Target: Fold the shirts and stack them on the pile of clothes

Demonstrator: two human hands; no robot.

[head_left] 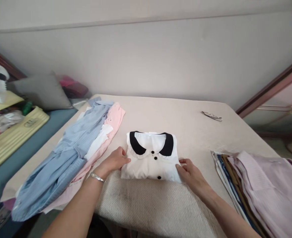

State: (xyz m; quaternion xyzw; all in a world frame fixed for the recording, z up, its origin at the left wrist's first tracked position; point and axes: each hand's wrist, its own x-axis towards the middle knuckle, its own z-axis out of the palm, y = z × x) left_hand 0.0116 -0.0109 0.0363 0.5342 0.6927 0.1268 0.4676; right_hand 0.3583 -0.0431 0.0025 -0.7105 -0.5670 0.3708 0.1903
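A folded white blouse with a black collar and black buttons lies in the middle of the beige table. My left hand grips its left edge, fingers curled round the fabric. My right hand holds the blouse's lower right corner, fingers pinched on the cloth. A silver bracelet sits on my left wrist.
A pile of light blue, white and pink garments lies spread at the table's left. A stack of lilac, brown and blue clothes sits at the right. Folded glasses rest far right. A grey cushion and yellow boxes stand left.
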